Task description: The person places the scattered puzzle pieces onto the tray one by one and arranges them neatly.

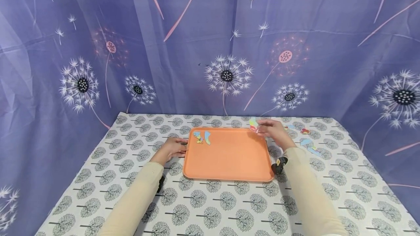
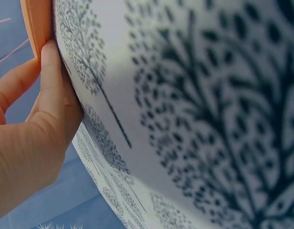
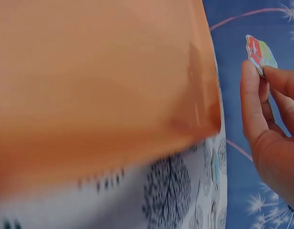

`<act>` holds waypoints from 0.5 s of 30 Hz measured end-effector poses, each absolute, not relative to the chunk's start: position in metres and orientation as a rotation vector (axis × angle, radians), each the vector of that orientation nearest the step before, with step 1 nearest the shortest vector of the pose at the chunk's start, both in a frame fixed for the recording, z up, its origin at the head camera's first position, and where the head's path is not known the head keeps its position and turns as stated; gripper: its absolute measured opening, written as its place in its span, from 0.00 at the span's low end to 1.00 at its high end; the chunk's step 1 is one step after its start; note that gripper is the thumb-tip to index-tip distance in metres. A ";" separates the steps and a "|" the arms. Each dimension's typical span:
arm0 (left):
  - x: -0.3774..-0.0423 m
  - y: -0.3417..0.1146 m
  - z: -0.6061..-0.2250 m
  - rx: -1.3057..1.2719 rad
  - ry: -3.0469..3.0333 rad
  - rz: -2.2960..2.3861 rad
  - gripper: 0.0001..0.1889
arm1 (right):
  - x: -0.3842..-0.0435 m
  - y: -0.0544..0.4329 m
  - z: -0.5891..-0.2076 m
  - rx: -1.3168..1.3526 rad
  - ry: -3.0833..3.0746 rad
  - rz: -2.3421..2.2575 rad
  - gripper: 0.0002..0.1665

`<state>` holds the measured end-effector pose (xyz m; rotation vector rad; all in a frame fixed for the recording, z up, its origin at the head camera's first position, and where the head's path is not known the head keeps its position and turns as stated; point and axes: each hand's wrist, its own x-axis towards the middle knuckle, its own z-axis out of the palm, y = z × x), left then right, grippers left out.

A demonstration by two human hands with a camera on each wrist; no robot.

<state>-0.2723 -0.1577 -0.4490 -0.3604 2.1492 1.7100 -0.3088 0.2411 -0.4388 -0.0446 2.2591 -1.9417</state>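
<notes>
My right hand (image 1: 272,131) pinches a small flat puzzle piece (image 3: 261,53), printed red, yellow-green and pale blue, between thumb and fingertips. It is raised at the far right corner of an orange tray (image 1: 229,156). At the tray's left side, my left hand (image 1: 172,148) holds the rim, with the thumb and a fingertip on the edge in the left wrist view. Two puzzle pieces lie in the tray's far left corner: a blue and yellow one (image 1: 198,137) and a curved light blue one (image 1: 207,137).
More loose pieces lie on the cloth right of the tray, among them a red one (image 1: 305,131) and a light blue one (image 1: 306,142). The tree-print tablecloth (image 1: 210,207) ends at a purple dandelion curtain (image 1: 183,65) behind.
</notes>
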 end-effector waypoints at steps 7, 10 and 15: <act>-0.271 -0.158 -0.449 -0.327 2.156 1.715 0.22 | -0.314 0.217 -0.440 -0.065 2.170 -1.996 0.27; -0.272 -0.158 -0.449 -0.327 2.156 1.719 0.22 | -0.316 0.207 -0.442 -0.085 2.161 -1.992 0.26; -0.273 -0.158 -0.450 -0.353 2.164 1.705 0.22 | -0.318 0.190 -0.446 -0.150 2.142 -1.956 0.25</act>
